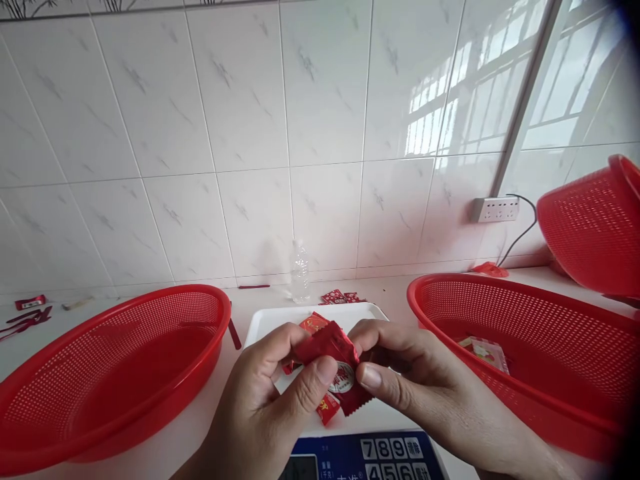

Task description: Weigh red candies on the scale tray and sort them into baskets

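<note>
Red glossy crimped packet [327, 341]: my left hand [277, 390] and right hand [417, 377] pinch it.
Blue scale panel [346, 455]: I read 789, 456, 重量.

We see two bare hands near centre, thumb tips close together but apart. Left hand [265, 393]: pinching, thumb [313, 385] stretched right and far, index bent over on the far side, its tip hidden. Right hand [425, 380]: also pinching, thumb [390, 385] pointing left, index curled above it. We have left wrist [220, 433] rising from near edge, right wrist [493, 430] slanting in from near right.
</note>
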The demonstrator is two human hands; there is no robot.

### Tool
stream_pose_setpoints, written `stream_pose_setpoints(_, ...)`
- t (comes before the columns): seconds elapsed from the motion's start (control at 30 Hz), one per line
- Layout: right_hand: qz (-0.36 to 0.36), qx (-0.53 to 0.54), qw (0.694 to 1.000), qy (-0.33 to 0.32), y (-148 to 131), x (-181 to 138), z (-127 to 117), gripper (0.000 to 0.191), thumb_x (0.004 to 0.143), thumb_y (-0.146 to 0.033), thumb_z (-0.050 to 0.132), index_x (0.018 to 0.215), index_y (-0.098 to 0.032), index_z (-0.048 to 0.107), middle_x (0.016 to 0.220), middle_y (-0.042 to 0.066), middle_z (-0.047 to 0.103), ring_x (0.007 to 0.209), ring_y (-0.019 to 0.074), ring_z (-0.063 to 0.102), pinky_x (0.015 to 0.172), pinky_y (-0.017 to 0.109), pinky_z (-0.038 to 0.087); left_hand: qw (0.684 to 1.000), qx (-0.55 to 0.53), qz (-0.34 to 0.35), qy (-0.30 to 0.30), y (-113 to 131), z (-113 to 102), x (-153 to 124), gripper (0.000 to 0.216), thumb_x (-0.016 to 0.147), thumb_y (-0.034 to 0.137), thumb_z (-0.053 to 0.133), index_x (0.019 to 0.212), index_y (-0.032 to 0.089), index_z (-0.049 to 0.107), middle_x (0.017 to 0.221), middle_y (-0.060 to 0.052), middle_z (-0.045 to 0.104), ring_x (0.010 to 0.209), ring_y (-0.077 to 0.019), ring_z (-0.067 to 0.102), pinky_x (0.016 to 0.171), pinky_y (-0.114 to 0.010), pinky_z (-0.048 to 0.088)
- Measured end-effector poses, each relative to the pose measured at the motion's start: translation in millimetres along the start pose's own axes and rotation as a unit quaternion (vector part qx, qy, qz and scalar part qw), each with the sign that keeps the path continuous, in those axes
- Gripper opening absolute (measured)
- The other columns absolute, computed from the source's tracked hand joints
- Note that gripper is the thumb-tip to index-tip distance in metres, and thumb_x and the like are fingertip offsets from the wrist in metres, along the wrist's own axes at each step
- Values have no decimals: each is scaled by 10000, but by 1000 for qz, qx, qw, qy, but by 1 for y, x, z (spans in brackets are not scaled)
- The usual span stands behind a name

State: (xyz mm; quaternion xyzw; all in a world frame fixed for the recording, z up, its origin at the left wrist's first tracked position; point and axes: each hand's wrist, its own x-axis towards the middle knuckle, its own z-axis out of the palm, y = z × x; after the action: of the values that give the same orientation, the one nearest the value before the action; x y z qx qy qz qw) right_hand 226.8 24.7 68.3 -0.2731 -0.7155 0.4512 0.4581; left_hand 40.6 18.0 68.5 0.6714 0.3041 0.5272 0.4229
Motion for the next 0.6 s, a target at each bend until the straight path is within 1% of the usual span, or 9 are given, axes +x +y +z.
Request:
stream_pose_setpoints(0.07, -5, -30, 1000, -6, -2, 1, 0, 314, 906, -483, 652, 833, -178, 623, 797, 29, 636, 689, 135, 576, 629, 274, 504, 1000, 5, -1, 5, 0, -1, 0, 240, 900, 417, 643, 775, 213, 665, 711, 8, 658, 672, -143, 602, 623, -247, 502)
stream_pose_setpoints(0.17, -14, -74, 997, -35, -5, 2, 1, 298, 916, -443, 644, 779, -180, 623, 708, 0, 612, 635, 113, 527, 587, 240, 452, 1000, 20, 9, -12, 1, -3, 1, 267, 927, 411, 610, 750, 215, 652, 693, 17, 650, 651, -128, 576, 618, -234, 481)
stream_pose_setpoints(0.23, -12, -82, 995, -47, -6, 2, 2, 302, 916, -450, 643, 775, -184, 619, 696, -8, 605, 628, 110, 514, 585, 236, 438, 999, 30, 18, -22, 1, -4, 2, 293, 947, 413, 582, 735, 217, 636, 682, 22, 634, 636, -119, 549, 605, -225, 466)
stream_pose_setpoints(0.3, -7, -79, 996, -36, -5, 1, 2, 320, 910, -479, 644, 786, -186, 609, 718, -4, 605, 648, 118, 519, 601, 247, 441, 999, 42, 24, -23, 1, -5, 2, 298, 956, 407, 573, 730, 220, 620, 664, 35, 602, 618, -109, 518, 586, -211, 447)
stream_pose_setpoints(0.37, -4, -73, 997, -10, -2, 1, 3, 350, 905, -509, 638, 774, -188, 597, 717, -3, 587, 657, 126, 512, 600, 256, 436, 998, 48, 25, -28, 0, -6, 2, 296, 962, 401, 570, 729, 224, 609, 649, 48, 574, 607, -97, 495, 575, -195, 432)
stream_pose_setpoints(0.47, -7, -63, 998, 13, 0, 1, 3, 384, 908, -526, 624, 729, -190, 575, 677, -11, 540, 642, 129, 479, 582, 260, 416, 998, 36, 11, -48, 0, -7, 2, 296, 970, 418, 554, 751, 230, 620, 677, 49, 596, 626, -93, 514, 583, -187, 437)
stream_pose_setpoints(0.53, -15, -54, 998, 28, 1, 1, 3, 383, 911, -513, 626, 714, -191, 563, 667, -15, 527, 636, 125, 464, 578, 256, 408, 998, 32, -4, -62, 0, -7, 2, 264, 956, 439, 571, 808, 236, 653, 731, 37, 630, 671, -105, 547, 613, -200, 454)
stream_pose_setpoints(0.6, -31, -37, 998, 43, 1, 2, 3, 362, 916, -480, 636, 711, -192, 559, 662, -20, 525, 624, 116, 457, 571, 246, 404, 997, 33, -23, -68, 0, -6, 2, 232, 932, 452, 602, 894, 237, 680, 811, 13, 664, 754, -134, 584, 691, -236, 481)
